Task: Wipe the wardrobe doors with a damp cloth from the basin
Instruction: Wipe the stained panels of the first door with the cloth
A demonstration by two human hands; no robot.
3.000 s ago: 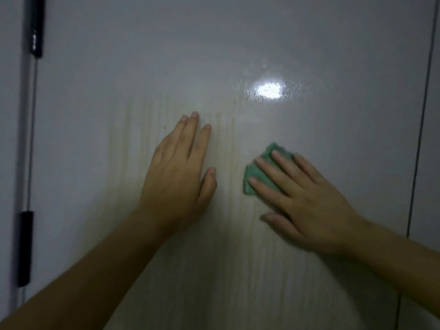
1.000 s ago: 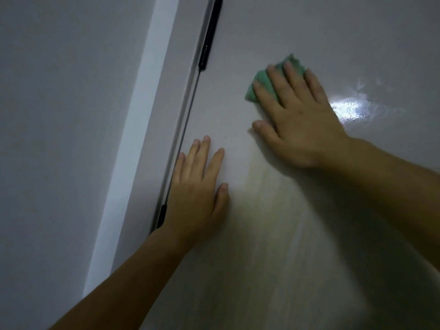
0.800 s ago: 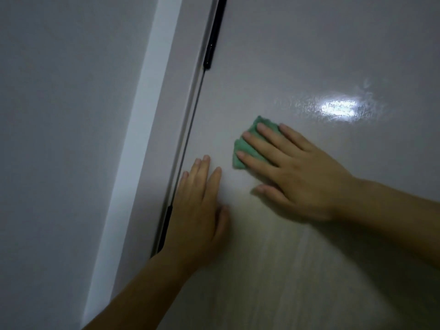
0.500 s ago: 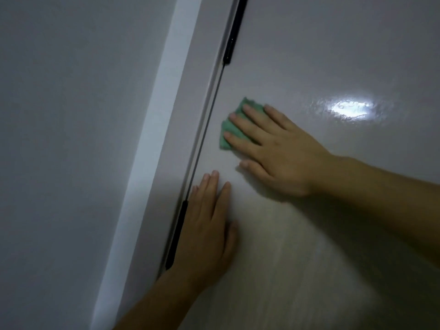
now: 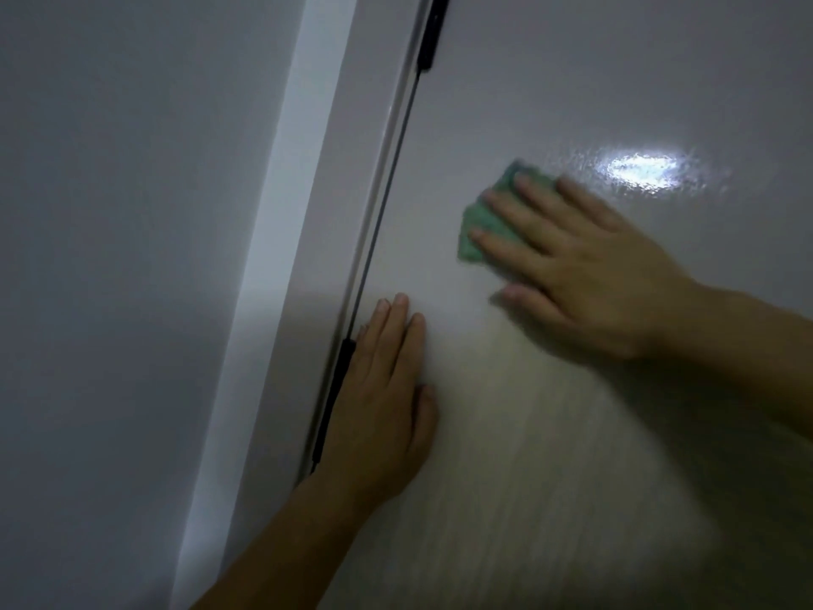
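One cloth [image 5: 477,215] — pressed under right hand [image 5: 585,279] | left hand [image 5: 378,402] flat on door [image 5: 572,81]

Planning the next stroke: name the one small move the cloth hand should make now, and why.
Probably slide the right hand and green cloth toward the black handle bar: its flat fingers press the cloth on the wardrobe door, and a bare strip lies between cloth and bar.

R hand [image 5: 585,275] w/ cloth [image 5: 481,226] has slid right across door [image 5: 572,81], off its left edge; now nearer glare patch [image 5: 642,173], upper right.
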